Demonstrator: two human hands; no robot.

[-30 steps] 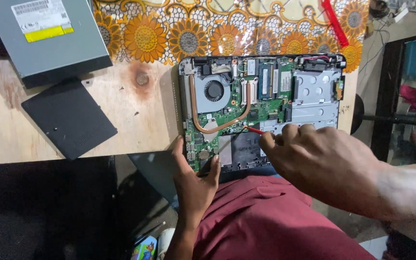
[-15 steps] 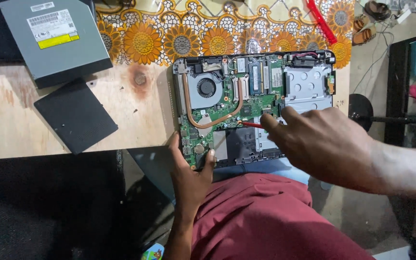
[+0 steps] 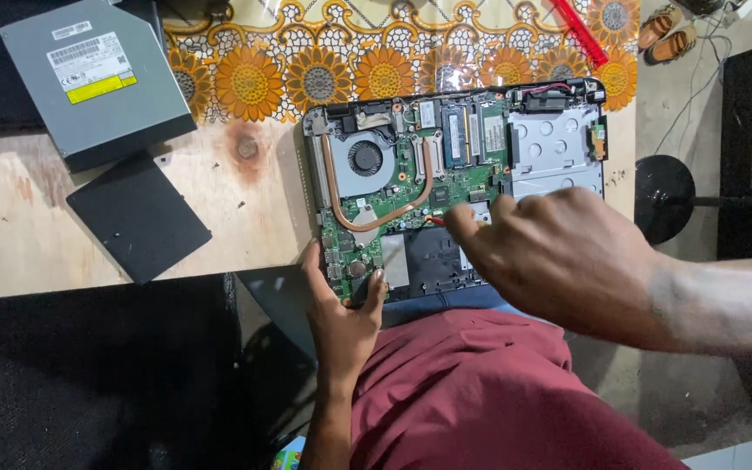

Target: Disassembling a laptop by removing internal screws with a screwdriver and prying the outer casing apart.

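An opened laptop base (image 3: 446, 174) with a green circuit board, a fan and a copper heat pipe lies on the wooden table, its near edge overhanging toward my lap. My left hand (image 3: 341, 305) grips the laptop's near left corner, thumb on the board. My right hand (image 3: 559, 252) hovers over the board's near middle, fingers closed on a small red-tipped tool (image 3: 435, 220) whose tip touches the board. Most of the tool is hidden by my fingers.
A grey optical drive (image 3: 97, 83) lies at the far left of the table (image 3: 63, 235), with a black flat cover panel (image 3: 139, 218) just nearer. A sunflower-pattern cloth (image 3: 324, 74) covers the far side. A red tool (image 3: 578, 30) lies on it. Sandals (image 3: 665, 30) sit on the floor.
The view has shifted, so the laptop sits lower and more to the right in frame. My right hand has stayed over the board's near middle with the red-tipped tool.
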